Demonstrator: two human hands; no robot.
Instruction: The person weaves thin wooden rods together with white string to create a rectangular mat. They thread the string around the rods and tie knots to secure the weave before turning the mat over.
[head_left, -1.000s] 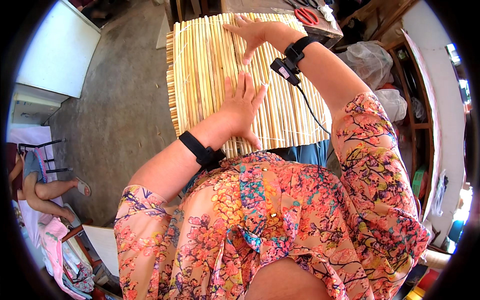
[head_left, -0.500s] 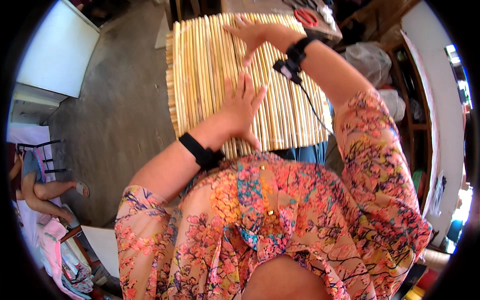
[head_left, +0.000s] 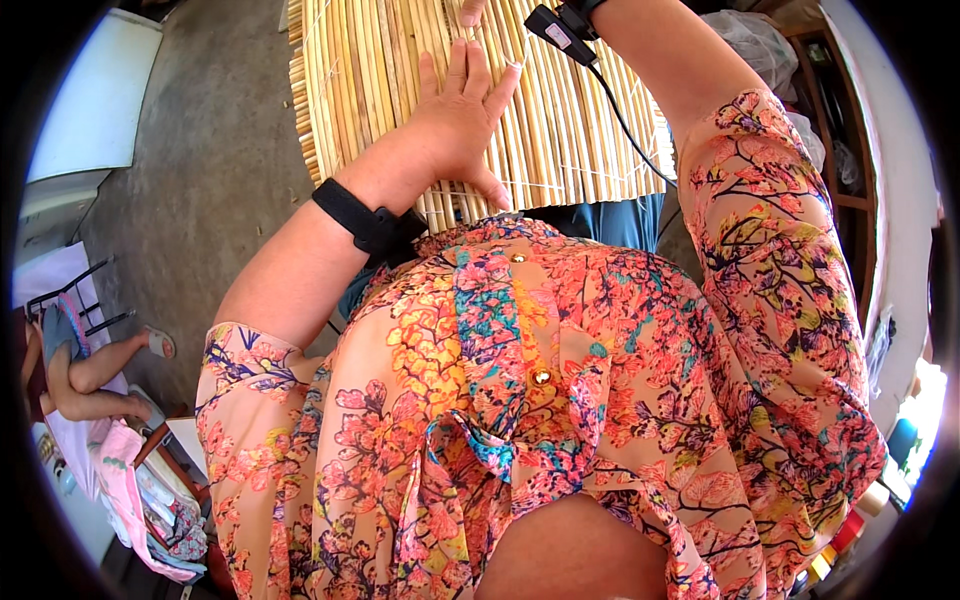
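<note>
A mat of thin pale yellow sticks (head_left: 350,70), bound across with light thread, lies in front of me and reaches past the top edge of the view. Flat on its near half rests my left hand (head_left: 450,130), fingers spread and the thumb stretched toward the mat's near edge. It grips nothing. Of my right hand (head_left: 472,12) only a digit tip shows over the mat at the top; the rest is cut off. Its wrist wears a black strap with a small black device (head_left: 560,35), from which a cable (head_left: 625,120) runs down over the mat.
At far left, a person's bare legs (head_left: 95,370) show beside a black metal frame (head_left: 90,300) and a pink cloth (head_left: 120,460). A white cabinet (head_left: 95,100) stands at upper left. Brown shelves (head_left: 845,150) with plastic bags (head_left: 750,45) line the right.
The view has tilted down, so the mat and both hands sit higher in it. My right hand, seen spread on the mat before, is now mostly out of view. My left hand stays flat.
</note>
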